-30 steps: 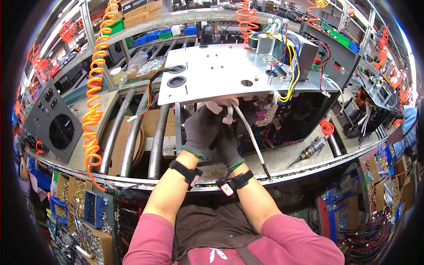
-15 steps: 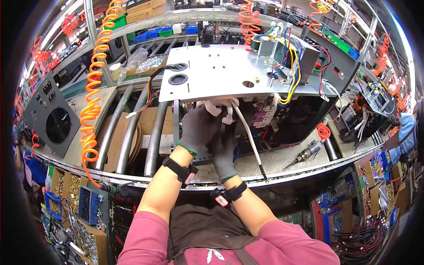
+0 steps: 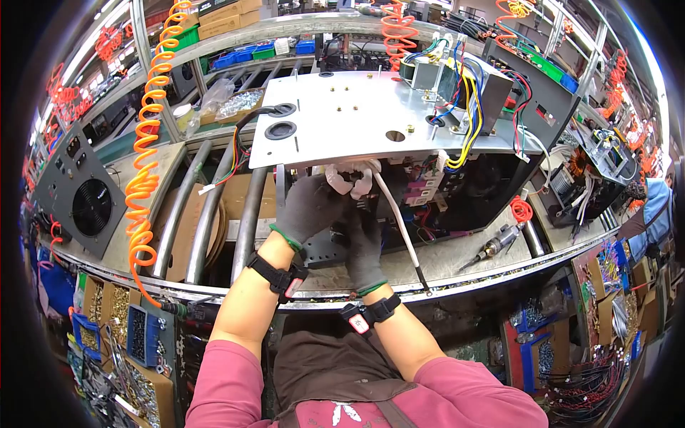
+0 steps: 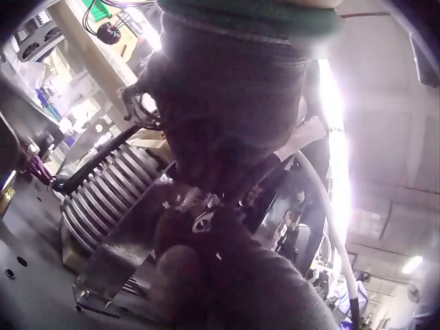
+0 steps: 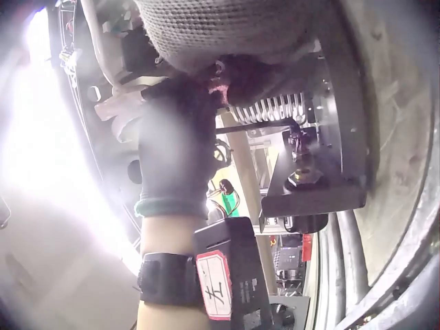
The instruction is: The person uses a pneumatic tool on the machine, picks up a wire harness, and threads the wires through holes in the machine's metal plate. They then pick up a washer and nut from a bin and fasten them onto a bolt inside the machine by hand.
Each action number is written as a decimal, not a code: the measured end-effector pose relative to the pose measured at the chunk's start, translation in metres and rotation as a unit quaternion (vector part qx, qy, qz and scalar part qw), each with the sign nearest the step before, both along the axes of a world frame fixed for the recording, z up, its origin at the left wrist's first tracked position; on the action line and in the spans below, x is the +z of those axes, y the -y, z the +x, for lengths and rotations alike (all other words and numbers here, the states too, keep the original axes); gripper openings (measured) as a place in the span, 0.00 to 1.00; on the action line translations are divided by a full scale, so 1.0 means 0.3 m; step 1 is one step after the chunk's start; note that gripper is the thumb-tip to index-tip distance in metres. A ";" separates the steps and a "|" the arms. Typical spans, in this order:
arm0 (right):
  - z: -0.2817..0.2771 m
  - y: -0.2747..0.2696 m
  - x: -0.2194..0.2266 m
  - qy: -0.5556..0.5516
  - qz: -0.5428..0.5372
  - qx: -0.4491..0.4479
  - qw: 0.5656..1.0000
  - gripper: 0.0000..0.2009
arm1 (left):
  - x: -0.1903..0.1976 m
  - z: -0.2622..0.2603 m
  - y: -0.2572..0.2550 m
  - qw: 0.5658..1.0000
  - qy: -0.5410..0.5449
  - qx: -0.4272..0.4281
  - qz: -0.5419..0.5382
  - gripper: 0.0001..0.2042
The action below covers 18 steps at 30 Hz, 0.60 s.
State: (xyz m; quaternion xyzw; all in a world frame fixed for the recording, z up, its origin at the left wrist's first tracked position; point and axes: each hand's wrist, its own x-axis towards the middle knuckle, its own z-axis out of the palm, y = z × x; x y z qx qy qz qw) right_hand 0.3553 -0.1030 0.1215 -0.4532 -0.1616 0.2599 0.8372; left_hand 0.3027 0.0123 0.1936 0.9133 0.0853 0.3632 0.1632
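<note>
Under the front edge of the silver metal plate (image 3: pixel 335 121), both grey-gloved hands reach into a dark chassis. The left hand (image 3: pixel 307 207) is beside white-sleeved cable ends (image 3: pixel 348 182); its fingertips are hidden in the head view. Lower and to its right is the right hand (image 3: pixel 364 250), fingers bent inward. In the left wrist view the left hand (image 4: pixel 227 103) comes from above and the right hand (image 4: pixel 234 275) from below, pinching at a small metal ring terminal (image 4: pixel 203 223). The left fingers' hold there is too dark to tell. The right wrist view shows the left hand (image 5: pixel 179 144) close to the right glove (image 5: pixel 234 34).
A long white cable (image 3: pixel 396 214) hangs down to the bench edge. The power screwdriver (image 3: pixel 492 246) lies on the bench at the right. Steel rollers (image 3: pixel 250 221) and an orange coiled hose (image 3: pixel 146 157) are at the left. Yellow wires (image 3: pixel 472 121) hang over the plate.
The left hand has shifted left and slightly down, and the white-sleeved ends stand more in the open beside it. The right hand has moved slightly downward and stays low inside the chassis.
</note>
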 end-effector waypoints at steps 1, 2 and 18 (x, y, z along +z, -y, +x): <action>0.001 0.002 0.006 -0.002 0.004 0.011 1.000 0.19 | 0.003 0.001 0.001 1.000 0.000 0.000 0.001 0.13; 0.004 0.003 0.010 -0.003 0.010 0.022 1.000 0.20 | 0.008 0.004 0.003 0.999 0.006 -0.002 0.041 0.09; 0.039 -0.002 -0.012 0.063 0.012 0.064 0.996 0.18 | 0.082 -0.095 0.053 0.953 0.224 -0.086 -0.185 0.25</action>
